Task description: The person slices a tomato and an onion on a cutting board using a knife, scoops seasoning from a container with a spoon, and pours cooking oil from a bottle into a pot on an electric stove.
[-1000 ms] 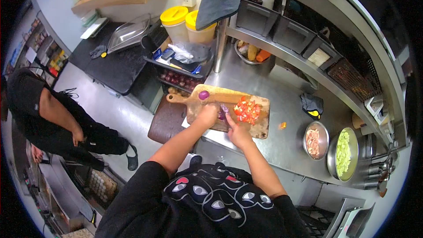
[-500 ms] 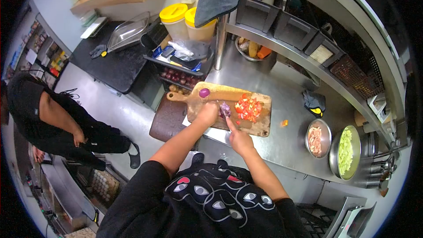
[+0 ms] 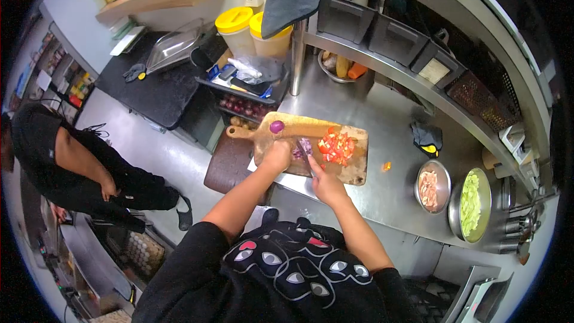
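My right hand [image 3: 329,186] grips a knife [image 3: 305,154], its blade pointing up and to the left across chopped red onion [image 3: 306,145]. Just left of the blade, my left hand [image 3: 278,155] is closed and low on the wooden cutting board [image 3: 353,172]; its fingertips and anything under them are hidden. A piece of red onion [image 3: 277,126] with purple skin lies near the board's far edge, above my left hand. To the right of the chopped onion is a heap of diced red vegetable [image 3: 336,146], perhaps tomato or pepper.
On the steel counter [image 3: 382,203], right, stand a bowl of pale pink meat pieces [image 3: 428,188] and a bowl of cut green vegetable [image 3: 471,203]. A dark cloth [image 3: 426,139] lies behind them. Another person [image 3: 78,161] stands at left. A shelf with bins [image 3: 394,48] overhangs the counter.
My left hand has shifted slightly left, away from the blade. The knife has swung so more of its blade shows, over the chopped onion. The onion piece and diced red heap stay put.
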Tool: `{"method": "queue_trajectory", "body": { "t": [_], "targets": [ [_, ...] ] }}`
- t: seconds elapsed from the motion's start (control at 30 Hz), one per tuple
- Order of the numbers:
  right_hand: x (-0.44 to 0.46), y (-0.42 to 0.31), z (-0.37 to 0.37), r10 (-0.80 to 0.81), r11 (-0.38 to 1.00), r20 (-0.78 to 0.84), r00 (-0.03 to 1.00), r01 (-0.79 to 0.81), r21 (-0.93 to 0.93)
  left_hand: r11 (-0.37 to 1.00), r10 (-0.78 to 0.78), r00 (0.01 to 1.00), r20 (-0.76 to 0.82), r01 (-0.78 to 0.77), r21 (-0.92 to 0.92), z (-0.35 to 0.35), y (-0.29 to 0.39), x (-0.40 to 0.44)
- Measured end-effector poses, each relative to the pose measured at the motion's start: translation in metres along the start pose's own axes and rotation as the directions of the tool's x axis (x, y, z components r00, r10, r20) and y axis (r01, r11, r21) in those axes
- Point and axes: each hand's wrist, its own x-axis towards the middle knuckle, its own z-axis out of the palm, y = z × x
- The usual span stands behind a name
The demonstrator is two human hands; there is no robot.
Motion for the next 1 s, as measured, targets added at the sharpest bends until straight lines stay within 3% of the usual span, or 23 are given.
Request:
{"method": "queue_trajectory", "body": {
  "t": [0.13,0.33,0.43,0.53,0.63,0.67,0.77,0.83,1.0],
  "targets": [
    [-0.001,-0.004,0.005,0.023,0.998,0.022,0.999,-0.022,-0.065,0.998,0.057,0.998,0.001,-0.057,0.021,0.004,-0.003,0.006],
    [0.002,-0.008,0.019,0.024,0.996,-0.006,1.0,-0.025,-0.084,0.987,-0.038,0.999,-0.016,0.04,0.154,0.007,0.0,0.007],
    [0.01,-0.005,0.019,0.006,0.992,0.005,1.0,-0.005,-0.129,0.992,0.002,1.0,-0.005,-0.001,0.13,0.006,-0.003,0.01],
    [0.001,-0.012,-0.005,0.005,0.989,0.032,0.999,0.0,-0.151,0.995,-0.079,0.994,0.079,0.084,-0.057,-0.032,0.014,-0.016],
    [-0.009,-0.013,-0.017,0.062,0.984,0.004,0.998,-0.06,-0.166,0.976,0.085,0.927,-0.365,-0.151,-0.155,-0.027,0.002,-0.037],
    [-0.011,-0.013,-0.017,0.089,0.981,-0.016,0.996,-0.09,-0.17,0.969,0.162,0.908,-0.385,-0.221,-0.113,-0.023,0.002,-0.041],
    [-0.012,-0.009,-0.013,0.053,0.974,-0.16,0.986,-0.086,-0.211,0.921,0.37,0.841,-0.395,-0.387,0.039,-0.016,0.004,-0.055],
    [-0.009,-0.011,-0.011,0.06,0.971,-0.161,0.985,-0.095,-0.22,0.876,0.482,0.808,-0.339,-0.454,0.162,-0.014,0.017,-0.064],
    [-0.003,-0.011,-0.006,0.042,0.984,-0.202,0.978,-0.076,-0.164,0.853,0.517,0.836,-0.181,-0.486,0.192,-0.005,0.028,-0.059]
  ]
}}
